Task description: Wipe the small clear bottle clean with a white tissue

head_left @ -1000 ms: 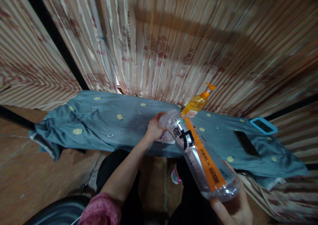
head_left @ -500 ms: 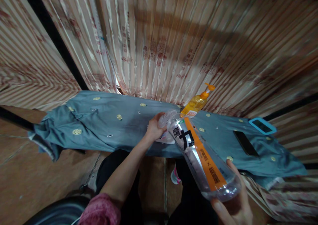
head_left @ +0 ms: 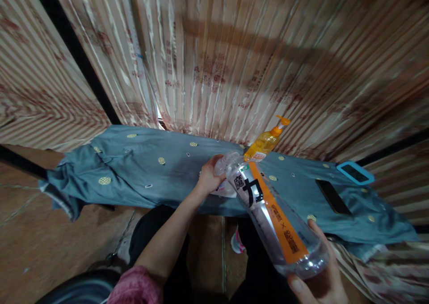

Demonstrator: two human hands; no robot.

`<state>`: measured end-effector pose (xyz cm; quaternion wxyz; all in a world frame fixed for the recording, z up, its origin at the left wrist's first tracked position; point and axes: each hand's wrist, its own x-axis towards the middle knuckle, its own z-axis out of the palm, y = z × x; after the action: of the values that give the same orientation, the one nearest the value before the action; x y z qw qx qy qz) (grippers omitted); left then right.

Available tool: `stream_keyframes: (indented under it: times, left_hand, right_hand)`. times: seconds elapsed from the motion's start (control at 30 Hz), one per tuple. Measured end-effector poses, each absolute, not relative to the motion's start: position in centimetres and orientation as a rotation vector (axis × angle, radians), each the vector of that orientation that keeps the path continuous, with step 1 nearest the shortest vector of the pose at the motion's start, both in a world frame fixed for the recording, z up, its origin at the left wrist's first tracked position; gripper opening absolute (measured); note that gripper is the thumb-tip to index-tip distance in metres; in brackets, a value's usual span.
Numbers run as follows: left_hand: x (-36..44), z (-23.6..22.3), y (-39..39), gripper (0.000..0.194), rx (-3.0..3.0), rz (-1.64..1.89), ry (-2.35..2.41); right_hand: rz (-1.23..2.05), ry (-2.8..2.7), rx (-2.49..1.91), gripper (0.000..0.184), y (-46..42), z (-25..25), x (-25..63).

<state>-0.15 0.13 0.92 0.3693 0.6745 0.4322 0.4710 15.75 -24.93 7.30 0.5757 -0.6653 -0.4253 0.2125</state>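
A large clear plastic bottle (head_left: 254,219) with an orange and silver label slants across the front of the bench, its neck toward the upper left. My right hand (head_left: 321,277) supports its base, thumb and fingers on either side. My left hand (head_left: 210,176) is closed round clear plastic at the bottle's mouth; whether that is part of the bottle or a separate piece I cannot tell. Partly hidden below this hand lies a white printed item (head_left: 225,190). Just behind the neck stands a pump bottle (head_left: 263,144) of yellow liquid with an orange pump.
A grey-green cloth with pineapple prints (head_left: 174,174) covers the narrow bench. On its right side lie a dark phone (head_left: 332,196) and a blue-framed device (head_left: 355,173). Striped curtains (head_left: 214,71) and black poles (head_left: 77,53) enclose it. A dark round object (head_left: 80,288) is at lower left.
The view has shifted very slightly, so everything sits a little lower. Both hands keep their hold and the large bottle stays at nearly the same slant.
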Motion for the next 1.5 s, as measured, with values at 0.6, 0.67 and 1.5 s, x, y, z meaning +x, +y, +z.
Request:
stream_keyframes:
  times: [0.6, 0.67, 1.5]
  left_hand:
    - [-0.04, 1.08, 0.07, 0.049, 1.714, 1.207, 1.115]
    - [-0.06, 1.11, 0.05, 0.049, 1.716, 1.201, 1.113]
    - [0.14, 0.86, 0.12, 0.052, 1.676, 1.217, 1.101]
  right_hand:
    - [0.488, -0.969, -1.584, 0.092, -24.78, 7.66, 15.74]
    - [0.470, -0.987, -1.579, 0.091, -24.77, 7.70, 15.76]
    - [0.465, -1.041, -1.565, 0.088, -24.79, 7.51, 16.29]
